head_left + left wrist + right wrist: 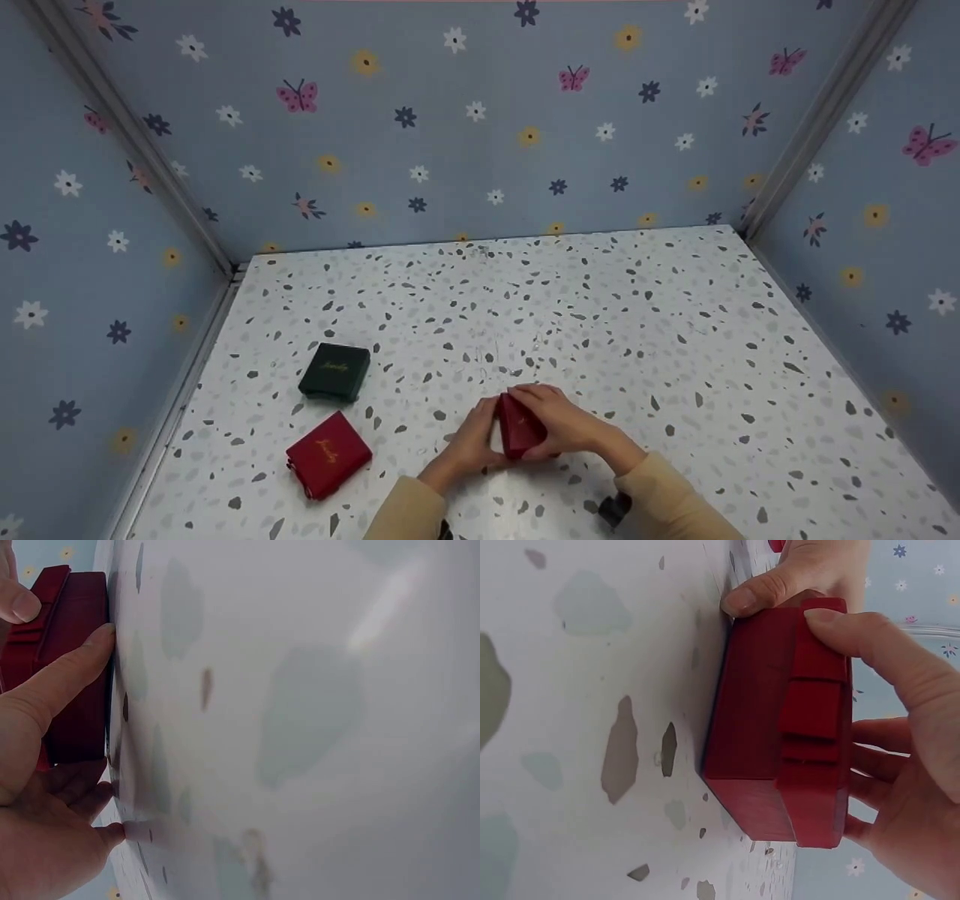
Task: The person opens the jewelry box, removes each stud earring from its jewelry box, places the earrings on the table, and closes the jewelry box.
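Note:
A red jewelry box (520, 429) with a bow on its side rests on the speckled tabletop, between the two hands. From the left, the left hand (472, 441) holds its lower part, thumb on the near side and fingers round the far side. The right hand (564, 421) grips the lid from the other side, its thumb pressing near the bow (810, 720) in the right wrist view. The lid appears seated on the base. In the left wrist view the left thumb (71, 675) lies along the box's side wall, close to the tabletop.
On the left side of the speckled tabletop (480, 315) lie a dark green box (335, 373) and another red box (330, 455), both with gold lettering. Flower-patterned panels (450, 150) enclose the back and sides. A small black object (615, 510) shows beside the right sleeve.

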{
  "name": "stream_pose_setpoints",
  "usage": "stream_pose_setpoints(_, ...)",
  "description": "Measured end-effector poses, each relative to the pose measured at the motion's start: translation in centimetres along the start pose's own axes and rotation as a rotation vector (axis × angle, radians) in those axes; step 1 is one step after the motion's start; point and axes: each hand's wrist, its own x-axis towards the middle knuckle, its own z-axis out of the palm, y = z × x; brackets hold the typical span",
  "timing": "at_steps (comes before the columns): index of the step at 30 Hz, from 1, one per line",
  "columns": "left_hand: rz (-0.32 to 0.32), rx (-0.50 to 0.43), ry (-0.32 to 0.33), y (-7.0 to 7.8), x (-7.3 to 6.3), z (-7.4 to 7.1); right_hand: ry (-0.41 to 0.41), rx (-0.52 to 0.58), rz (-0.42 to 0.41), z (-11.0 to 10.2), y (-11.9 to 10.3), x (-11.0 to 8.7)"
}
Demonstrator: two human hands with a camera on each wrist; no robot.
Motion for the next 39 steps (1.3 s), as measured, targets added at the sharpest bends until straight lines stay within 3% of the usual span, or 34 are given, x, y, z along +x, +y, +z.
stream_pose_setpoints(19, 0.003, -0.013, 0.003, 0.2, 0.0, 0.0, -0.003, 0.014, 0.011, 0.6, 0.2, 0.0)
stream_pose_setpoints(32, -0.075, -0.009, -0.03, 0.2, 0.0, 0.1, -0.009, -0.012, -0.019, 1.3, 0.6, 0.3)
stream_pose_setpoints(39, -0.034, -0.006, -0.009, 0.1, -0.1, 0.1, -0.031, 0.01, -0.009, 1.4, 0.9, 0.4)
